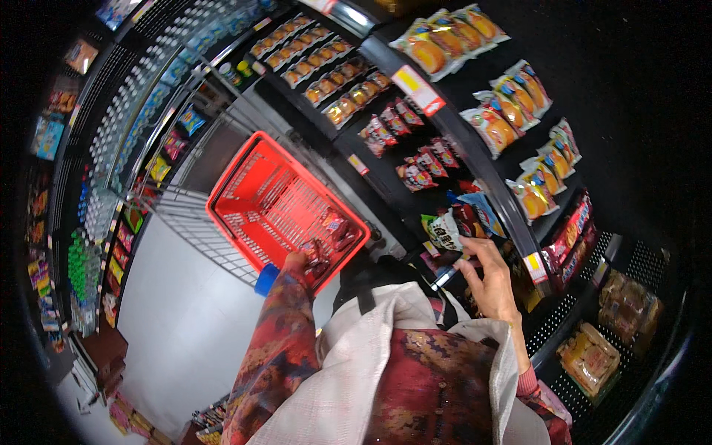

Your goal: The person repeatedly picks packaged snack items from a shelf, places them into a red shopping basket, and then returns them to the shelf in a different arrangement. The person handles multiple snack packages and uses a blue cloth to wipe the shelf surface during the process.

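Observation:
My left hand [296, 259] reaches over the near rim of a red plastic shopping basket [361, 222], beside a dark red snack packet [316, 255]; whether the fingers grip it cannot be told. A second red packet [341, 229] lies against the basket's right end. The basket sits on a metal wire shopping cart [186, 214]. At the shelf on the right, my right hand [481, 267] has thumb and fingers at the corner of a white and green snack packet [443, 231], seemingly pinching it; the packet bears writing.
Black shelves on the right hold bagged bread rolls [350, 103], small red packets [425, 164], long red packages [568, 236] and a clear box of baked goods [588, 356]. Bottled water [150, 105] lines the shelves on the left. A shelf edge [473, 161] runs just above my right hand.

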